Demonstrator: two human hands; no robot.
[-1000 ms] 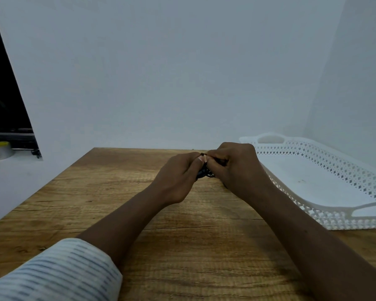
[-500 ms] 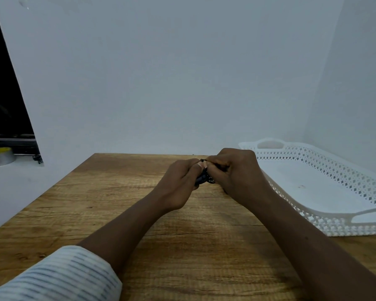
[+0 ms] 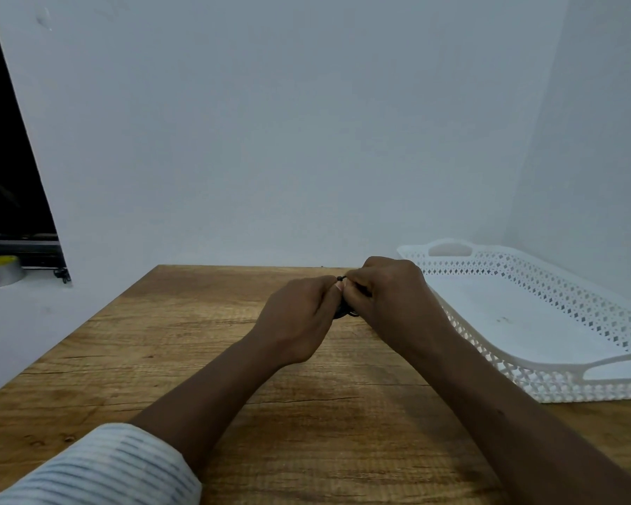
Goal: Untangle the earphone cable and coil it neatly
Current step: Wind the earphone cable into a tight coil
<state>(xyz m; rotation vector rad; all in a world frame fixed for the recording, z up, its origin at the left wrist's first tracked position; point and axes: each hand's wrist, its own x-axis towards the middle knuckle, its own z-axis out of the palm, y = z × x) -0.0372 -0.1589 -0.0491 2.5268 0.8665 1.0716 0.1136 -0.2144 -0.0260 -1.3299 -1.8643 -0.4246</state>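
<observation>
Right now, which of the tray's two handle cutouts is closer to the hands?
The far handle cutout, at the white tray's back end beside the wall. It sits just behind the right hand; the other cutout lies at the tray's near end, farther right.

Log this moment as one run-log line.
left hand: grip shut on earphone cable | right hand: same | cable bunched, above table | tray: empty

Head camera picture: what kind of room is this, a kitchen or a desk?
Probably a plain work desk in a corner, not a kitchen. You can see a wooden table, bare white walls meeting at the right, and a white plastic tray. Both hands work on a dark earphone cable.
</observation>
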